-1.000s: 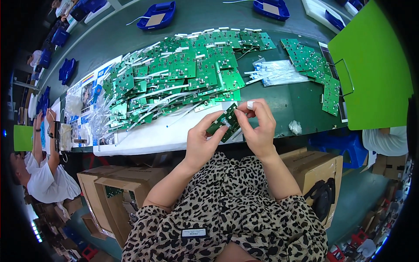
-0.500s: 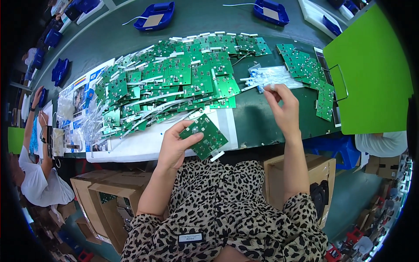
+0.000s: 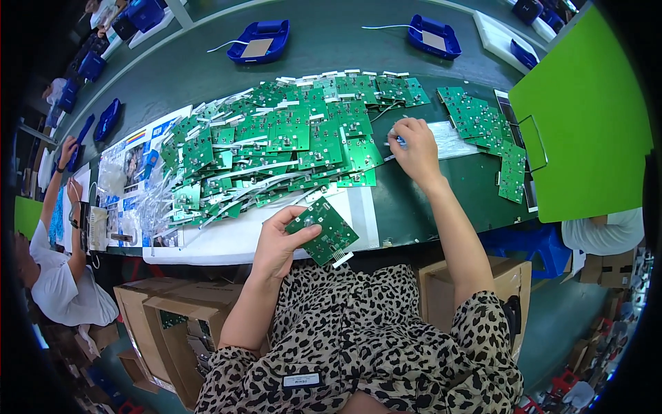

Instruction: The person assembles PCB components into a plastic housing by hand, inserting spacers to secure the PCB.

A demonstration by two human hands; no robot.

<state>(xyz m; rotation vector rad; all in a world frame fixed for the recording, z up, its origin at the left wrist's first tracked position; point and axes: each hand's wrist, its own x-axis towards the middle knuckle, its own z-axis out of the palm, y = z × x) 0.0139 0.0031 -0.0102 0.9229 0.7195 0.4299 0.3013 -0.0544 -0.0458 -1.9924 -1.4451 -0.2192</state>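
Observation:
My left hand (image 3: 278,243) grips a green circuit board (image 3: 321,231) between thumb and fingers, with the board tilted cornerwise above my lap. A white flat cable end sticks out at the board's lower right corner. My right hand (image 3: 416,148) is closed over the left end of a bundle of white flat ribbon cables (image 3: 452,140). Bits of blue and white show at its fingertips; how many cables are pinched is hidden. To the left of that hand spreads a large overlapping pile of green circuit boards (image 3: 289,127).
More circuit boards (image 3: 476,121) lie beyond the cables, beside a bright green panel (image 3: 586,131). Blue plastic housings (image 3: 259,41) stand at the back. Cardboard boxes (image 3: 165,324) are below the table edge. A co-worker (image 3: 65,276) sits at the left.
My right hand has moved left and closed over the blue ends of the cables. My left hand still holds the board in nearly the same place. The view has shifted slightly.

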